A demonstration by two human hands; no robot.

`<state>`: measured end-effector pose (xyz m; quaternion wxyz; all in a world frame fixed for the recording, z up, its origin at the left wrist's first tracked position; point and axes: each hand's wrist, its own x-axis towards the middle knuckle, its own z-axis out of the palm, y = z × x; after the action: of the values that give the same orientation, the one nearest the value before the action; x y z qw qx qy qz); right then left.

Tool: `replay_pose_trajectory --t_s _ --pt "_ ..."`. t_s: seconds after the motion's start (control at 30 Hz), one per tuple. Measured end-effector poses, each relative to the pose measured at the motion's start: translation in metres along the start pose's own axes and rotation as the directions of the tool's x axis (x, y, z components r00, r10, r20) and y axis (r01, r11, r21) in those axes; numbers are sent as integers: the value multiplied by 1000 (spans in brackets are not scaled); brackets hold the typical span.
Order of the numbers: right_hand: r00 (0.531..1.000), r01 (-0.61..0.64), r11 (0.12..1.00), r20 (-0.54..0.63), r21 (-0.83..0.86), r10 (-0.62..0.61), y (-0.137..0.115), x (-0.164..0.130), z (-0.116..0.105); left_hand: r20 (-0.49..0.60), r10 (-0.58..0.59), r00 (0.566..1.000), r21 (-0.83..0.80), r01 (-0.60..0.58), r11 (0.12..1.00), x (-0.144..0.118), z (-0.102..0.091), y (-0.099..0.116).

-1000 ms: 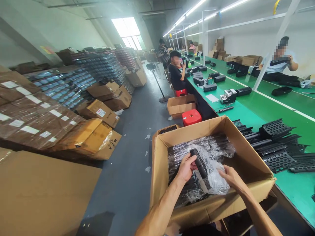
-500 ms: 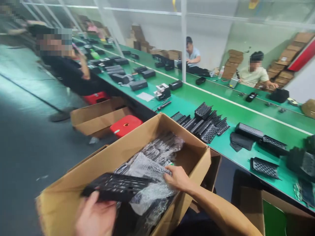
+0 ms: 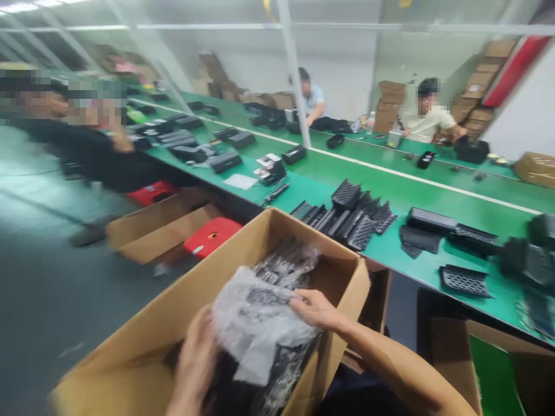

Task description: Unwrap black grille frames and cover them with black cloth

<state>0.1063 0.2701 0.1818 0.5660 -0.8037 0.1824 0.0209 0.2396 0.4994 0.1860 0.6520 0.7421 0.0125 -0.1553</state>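
Observation:
A deep cardboard box (image 3: 143, 315) stands before me, holding several black parts in clear plastic. Above them a whitish translucent plastic bag (image 3: 247, 312) is spread out, crumpled, with dark patches showing through. My right hand (image 3: 316, 309) pinches the bag's right side, fingers closed. Against its left edge is my left hand (image 3: 197, 346), smeared by motion; whether it grips the bag I cannot make out. Black parts (image 3: 225, 375) lie low in the box beneath the bag, partly hidden by it and my left hand.
Black perforated covers (image 3: 359, 216) are heaped on the green bench (image 3: 295, 199) beyond the box. A red stool (image 3: 212, 237) and another open carton (image 3: 147, 225) stand left. Co-workers sit at the bench, with one person (image 3: 427, 118) across it.
The black perforated cover has left my left hand, which has moved right to the bag's edge. The bag is now lifted and spread wider. My right hand still pinches it; the view has shifted.

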Motion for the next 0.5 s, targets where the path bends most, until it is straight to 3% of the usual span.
replay_pose_trajectory --t_s 0.07,0.13,0.27,0.37,0.5 --pt "996 74 997 49 19 -75 1 -1 -1 83 11 997 -23 -9 1000 -9 16 10" --pt "984 148 989 100 20 -150 4 4 -4 92 104 990 106 -114 988 -10 27 17" --pt "970 236 972 72 -26 -233 8 18 -2 87 220 972 210 -233 950 -8 30 16" --pt "973 229 972 45 -60 -226 4 20 3 152 199 968 108 -216 970 -13 27 7" --pt "961 274 958 66 -89 -269 -8 20 4 101 160 982 -142 -145 979 -15 16 -4"
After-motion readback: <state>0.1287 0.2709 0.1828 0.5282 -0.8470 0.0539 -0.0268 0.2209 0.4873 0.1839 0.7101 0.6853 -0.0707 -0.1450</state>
